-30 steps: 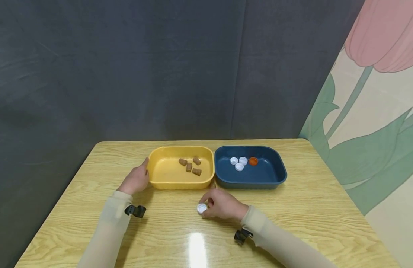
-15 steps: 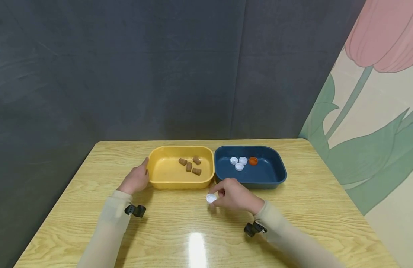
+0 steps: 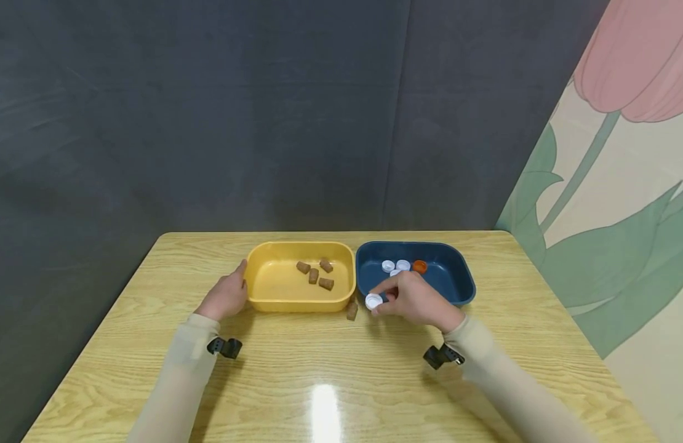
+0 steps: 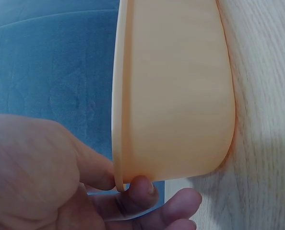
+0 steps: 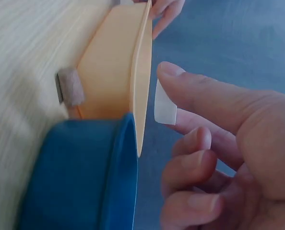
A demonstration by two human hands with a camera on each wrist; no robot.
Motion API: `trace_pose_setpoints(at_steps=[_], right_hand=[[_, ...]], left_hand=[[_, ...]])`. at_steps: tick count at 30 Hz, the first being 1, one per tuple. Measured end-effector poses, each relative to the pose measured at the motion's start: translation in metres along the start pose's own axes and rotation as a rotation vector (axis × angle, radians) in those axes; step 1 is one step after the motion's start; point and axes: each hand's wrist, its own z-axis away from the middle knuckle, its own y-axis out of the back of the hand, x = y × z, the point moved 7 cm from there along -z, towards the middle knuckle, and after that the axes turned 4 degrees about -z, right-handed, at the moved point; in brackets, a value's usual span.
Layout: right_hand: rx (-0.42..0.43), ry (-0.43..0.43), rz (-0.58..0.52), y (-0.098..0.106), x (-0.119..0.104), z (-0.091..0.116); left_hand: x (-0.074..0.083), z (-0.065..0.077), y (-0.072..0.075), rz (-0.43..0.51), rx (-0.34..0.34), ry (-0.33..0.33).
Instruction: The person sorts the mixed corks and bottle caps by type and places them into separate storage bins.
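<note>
My right hand (image 3: 416, 299) pinches a white bottle cap (image 3: 373, 301) between thumb and fingers at the near left corner of the blue bin (image 3: 463, 283). In the right wrist view the cap (image 5: 164, 106) appears edge-on, above the level of the bin's rim. Inside the blue bin are an orange cap (image 3: 419, 266) and a few white caps (image 3: 403, 265), one partly hidden by my hand. My left hand (image 3: 225, 298) holds the left end of the yellow bin (image 3: 297, 306); thumb and finger grip its rim (image 4: 117, 143) in the left wrist view. Several corks (image 3: 314, 276) lie in the yellow bin.
One loose cork (image 3: 352, 310) lies on the wooden table (image 3: 286, 375), at the near right corner of the yellow bin. The two bins stand side by side. Behind the table hangs a dark curtain (image 3: 319, 123); a flower-patterned wall (image 3: 640, 234) is at the right.
My right hand has carried the white cap up from the table, rightward and away from me, to the blue bin. The loose cork has come into full view. My left hand stays put.
</note>
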Motion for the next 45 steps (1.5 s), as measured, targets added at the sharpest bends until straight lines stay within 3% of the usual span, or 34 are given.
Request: trace_pose_setpoints(at_steps=[8, 23, 35, 45], right_hand=[[0.021, -0.019, 0.05, 0.014, 0.016, -0.006], [0.059, -0.147, 0.11, 0.05, 0.06, -0.022], [0.013, -0.215, 0.138, 0.07, 0.082, -0.042], [-0.045, -0.328, 0.178, 0.072, 0.098, -0.049]], left_hand=[[-0.001, 0.0, -0.001, 0.0, -0.01, 0.004], [-0.002, -0.002, -0.001, 0.01, -0.009, -0.005], [-0.002, 0.001, 0.0, 0.007, -0.011, 0.002], [0.0, 0.0, 0.002, -0.016, 0.0, -0.007]])
